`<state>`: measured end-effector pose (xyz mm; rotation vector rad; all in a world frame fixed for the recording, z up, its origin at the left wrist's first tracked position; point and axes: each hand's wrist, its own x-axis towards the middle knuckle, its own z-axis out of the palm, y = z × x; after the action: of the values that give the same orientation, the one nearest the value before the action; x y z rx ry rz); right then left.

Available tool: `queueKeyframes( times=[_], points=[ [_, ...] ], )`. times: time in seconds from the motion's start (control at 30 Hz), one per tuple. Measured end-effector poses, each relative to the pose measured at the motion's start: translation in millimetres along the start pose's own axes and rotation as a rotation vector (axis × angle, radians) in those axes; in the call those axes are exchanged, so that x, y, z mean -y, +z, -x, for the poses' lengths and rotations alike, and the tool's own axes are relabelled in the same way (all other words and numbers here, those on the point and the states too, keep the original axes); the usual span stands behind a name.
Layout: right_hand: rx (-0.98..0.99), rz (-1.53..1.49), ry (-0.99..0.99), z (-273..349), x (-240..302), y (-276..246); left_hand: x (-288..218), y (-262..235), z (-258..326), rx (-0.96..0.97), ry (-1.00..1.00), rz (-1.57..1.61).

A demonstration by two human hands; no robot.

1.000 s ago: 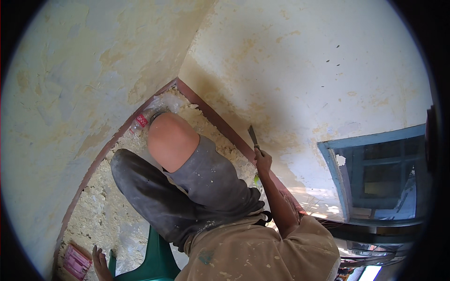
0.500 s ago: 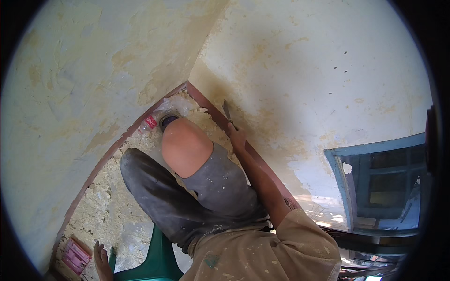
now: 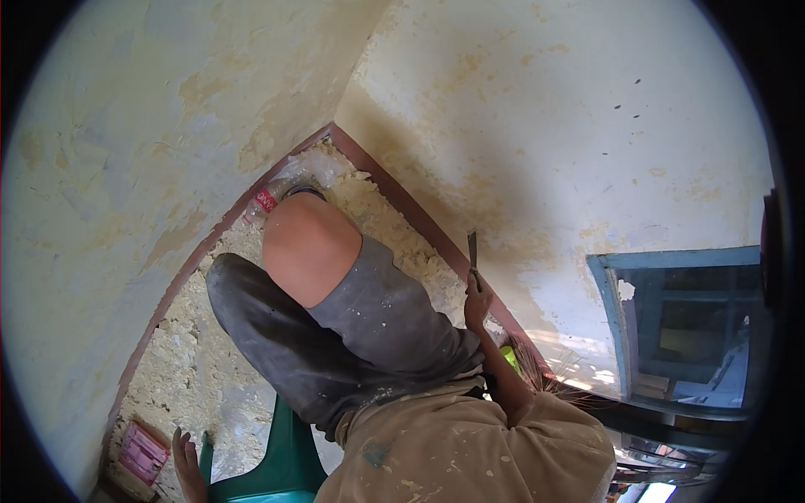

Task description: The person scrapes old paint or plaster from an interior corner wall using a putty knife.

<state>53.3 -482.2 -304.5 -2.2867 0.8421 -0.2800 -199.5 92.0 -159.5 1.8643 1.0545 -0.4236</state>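
Observation:
My right hand point(image 3: 478, 304) is closed round the handle of a scraper point(image 3: 472, 249). The narrow flat blade points up, close to the stained lower part of the right wall point(image 3: 537, 184); I cannot tell whether it touches. My left hand point(image 3: 186, 463) shows at the lower left, fingers stretched and holding nothing. It is beside a green plastic chair point(image 3: 281, 457), and a pink package point(image 3: 144, 453) lies just left of it on the floor.
Pale flakes cover the floor point(image 3: 180, 369). A clear bottle with a red label point(image 3: 263, 204) lies by my foot in the corner. A reddish-brown skirting point(image 3: 402, 201) edges both walls. On the right are a blue-framed window point(image 3: 599, 289), broom bristles point(image 3: 553, 366) and a yellow-green object point(image 3: 510, 358).
My right hand with the scraper has moved back along the wall, right and nearer my body. My knees have shifted slightly left in view, and the yellow-green object has come into sight.

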Motion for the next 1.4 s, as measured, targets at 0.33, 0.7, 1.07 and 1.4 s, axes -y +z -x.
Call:
queueKeyframes(
  times=[0.33, 0.7, 1.07, 1.4],
  points=[
    [0.124, 0.202, -0.112, -52, 42, 39, 12, -7, -4, 0.023, 0.092, -0.093],
    [0.075, 0.138, -0.045, -38, 17, 10, 8, 1, 0, -0.023, 0.024, -0.082],
    [0.192, 0.283, -0.017, -71, 72, 118, 1, 4, -1, -0.015, -0.021, -0.021],
    [0.067, 0.053, 0.151, -28, 13, 8, 18, -4, -2, -0.043, -0.067, -0.029]
  ],
)
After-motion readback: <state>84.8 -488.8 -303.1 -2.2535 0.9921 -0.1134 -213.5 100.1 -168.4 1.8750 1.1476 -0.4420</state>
